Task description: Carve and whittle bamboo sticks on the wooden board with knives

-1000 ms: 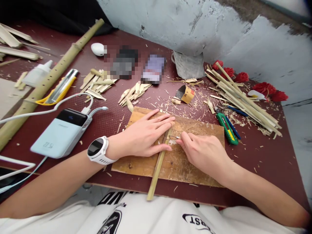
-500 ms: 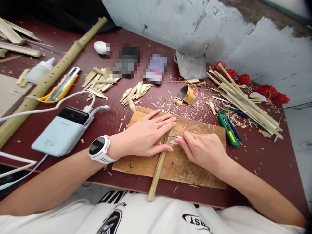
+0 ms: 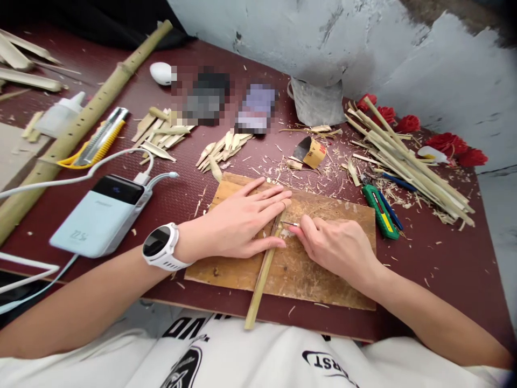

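I see the left hand (image 3: pixel 246 223) laid flat over the bamboo strip (image 3: pixel 262 280), fingers outstretched and unclenched; the strip crosses the wooden board (image 3: pixel 319 275) and juts past its near edge. A slim tool (image 3: pixel 291 224), tip at the strip, is pinched in the right hand (image 3: pixel 337 242). Beyond the board's right edge lies a green cutter (image 3: pixel 379 213).

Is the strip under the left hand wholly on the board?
Partly off: the bamboo strip crosses the near edge of the wooden board.
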Motion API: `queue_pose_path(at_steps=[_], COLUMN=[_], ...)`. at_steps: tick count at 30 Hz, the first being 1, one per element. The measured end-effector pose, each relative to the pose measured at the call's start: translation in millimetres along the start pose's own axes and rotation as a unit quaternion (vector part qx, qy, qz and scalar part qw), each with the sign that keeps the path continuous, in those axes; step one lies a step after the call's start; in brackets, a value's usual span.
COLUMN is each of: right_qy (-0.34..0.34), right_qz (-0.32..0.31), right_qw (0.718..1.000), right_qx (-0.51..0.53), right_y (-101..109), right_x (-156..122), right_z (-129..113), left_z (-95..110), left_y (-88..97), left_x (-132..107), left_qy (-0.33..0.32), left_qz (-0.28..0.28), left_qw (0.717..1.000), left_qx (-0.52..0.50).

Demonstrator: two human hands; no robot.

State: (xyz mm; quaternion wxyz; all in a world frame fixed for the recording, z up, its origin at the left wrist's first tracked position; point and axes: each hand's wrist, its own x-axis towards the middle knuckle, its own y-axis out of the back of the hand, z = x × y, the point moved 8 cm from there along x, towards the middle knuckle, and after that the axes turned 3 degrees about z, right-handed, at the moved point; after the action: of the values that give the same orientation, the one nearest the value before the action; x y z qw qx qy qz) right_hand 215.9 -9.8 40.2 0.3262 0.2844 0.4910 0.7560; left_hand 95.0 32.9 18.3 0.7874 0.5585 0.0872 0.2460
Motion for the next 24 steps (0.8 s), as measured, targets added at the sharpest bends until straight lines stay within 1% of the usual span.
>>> queue_pose_path(at_steps=[4, 13, 24], right_qy=[0.001, -0.004, -0.007], right_qz=[0.004, 0.013, 0.002], right_qw=[1.000, 1.000, 0.999], right_qx=[-0.003, -0.005, -0.039], right_y=[-2.9, -2.5, -0.4], right_x=[-2.5, -3.8, -5.9], right_z=[-1.1, -1.5, -7.3], left_z=[-0.2, -1.6, -0.5], left_y=[-0.8, -2.5, -3.9], left_x=[-0.1, -0.7, -1.2], left_qy=[0.000, 0.000, -0.003], left_qz=[-0.004, -0.005, -0.003], left_qw=[1.000, 1.000, 1.000], left_qx=[0.002, 0.005, 0.002])
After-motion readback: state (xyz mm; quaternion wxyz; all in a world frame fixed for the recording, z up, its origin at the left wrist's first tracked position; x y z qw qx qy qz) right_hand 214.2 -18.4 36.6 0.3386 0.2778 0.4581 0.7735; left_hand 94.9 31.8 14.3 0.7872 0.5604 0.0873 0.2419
